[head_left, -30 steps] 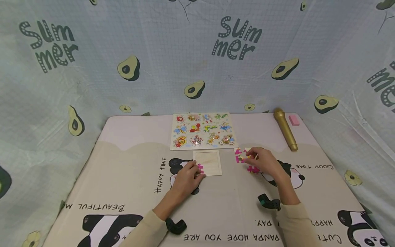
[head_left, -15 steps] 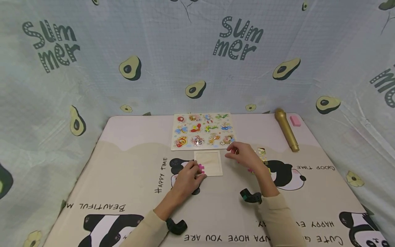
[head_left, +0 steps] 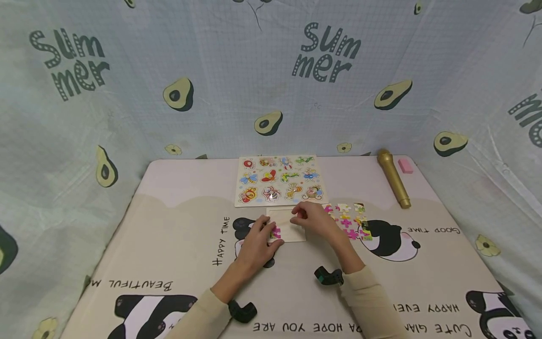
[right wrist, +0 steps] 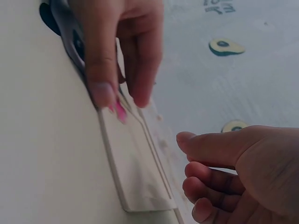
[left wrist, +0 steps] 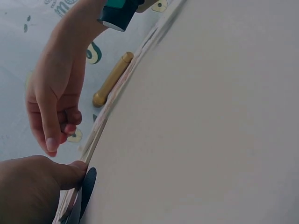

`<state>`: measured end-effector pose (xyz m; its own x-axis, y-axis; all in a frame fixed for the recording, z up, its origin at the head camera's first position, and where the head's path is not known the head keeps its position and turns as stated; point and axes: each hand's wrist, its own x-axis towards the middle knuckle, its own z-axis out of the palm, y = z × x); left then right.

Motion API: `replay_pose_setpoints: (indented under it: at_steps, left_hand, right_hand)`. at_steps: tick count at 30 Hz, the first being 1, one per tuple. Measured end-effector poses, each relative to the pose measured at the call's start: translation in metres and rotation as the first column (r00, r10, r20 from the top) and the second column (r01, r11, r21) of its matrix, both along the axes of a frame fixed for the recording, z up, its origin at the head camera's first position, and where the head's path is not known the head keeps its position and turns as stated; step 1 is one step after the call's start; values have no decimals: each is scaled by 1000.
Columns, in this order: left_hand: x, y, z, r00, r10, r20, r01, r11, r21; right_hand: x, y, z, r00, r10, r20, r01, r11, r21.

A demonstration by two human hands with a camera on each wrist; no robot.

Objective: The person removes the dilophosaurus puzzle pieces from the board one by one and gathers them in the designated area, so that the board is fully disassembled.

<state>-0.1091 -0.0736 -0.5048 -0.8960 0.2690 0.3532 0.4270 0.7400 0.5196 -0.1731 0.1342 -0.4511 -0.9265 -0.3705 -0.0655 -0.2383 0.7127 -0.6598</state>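
A small wooden puzzle tray (head_left: 296, 235) lies in front of me, with a pink and green jigsaw piece (head_left: 276, 233) in its near left corner. My left hand (head_left: 255, 245) grips that corner of the tray, the thumb at its near edge and the fingers at its left side. In the right wrist view the pink piece (right wrist: 121, 113) shows by the left thumb tip. My right hand (head_left: 315, 219) hovers over the tray's right side, fingers bent and fingertips apart, nothing visible between them. Several more jigsaw pieces (head_left: 353, 233) lie together to the right of the tray, partly behind the right hand.
A board with insect pictures (head_left: 279, 181) lies just beyond the tray. Farther right are a gold microphone (head_left: 394, 179) and a pink block (head_left: 405, 165). A printed curtain (head_left: 220, 70) surrounds the table at the back and sides.
My right hand has moved left from the loose pieces to over the tray, uncovering most of them. The left hand has stayed at the tray's corner, where more of the pink and green piece shows.
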Motion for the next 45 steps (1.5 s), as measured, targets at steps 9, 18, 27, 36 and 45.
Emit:
replay_pose_setpoints:
  at_steps: [9,18,27,36,45]
  left_hand:
    - [1,0,3,998,62,6,-61,993,-101]
    - [1,-1,2,997,69,-25,-72,991,-109]
    - [1,-2,2,997,74,-6,-74,992,-102]
    - [1,-2,2,998,64,-21,-66,992,-106]
    - [0,-2,2,997,63,-33,-66,991,-115]
  right_hand:
    - [4,-21,-13,997,62,-41,-61,998,28]
    - [9,-31,-21,994,105,-30,-104,993,53]
    - [11,-35,-23,990,138,-31,-135,987,84]
    - [13,-37,-23,992,124,-22,-122,989,86]
    - [13,-38,-24,996,94,6,-95,993,77]
